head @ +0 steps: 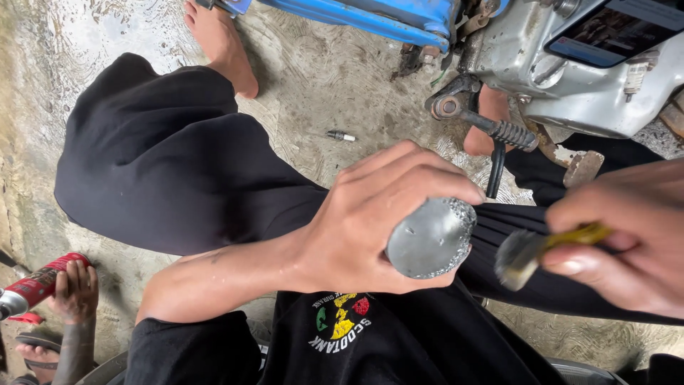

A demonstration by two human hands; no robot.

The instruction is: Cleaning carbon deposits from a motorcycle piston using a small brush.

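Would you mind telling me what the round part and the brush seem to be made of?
The round part looks like cast metal, dull grey with a pitted rim. The brush seems to have a yellow plastic handle, though blur leaves that open, and dark bristles.

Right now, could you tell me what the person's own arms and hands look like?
Both hands are bare, with no gloves, rings or watch visible. The left hand shows a bare forearm with no sleeve reaching it. The right hand is cut off at the wrist by the frame edge, so any sleeve there is unseen.
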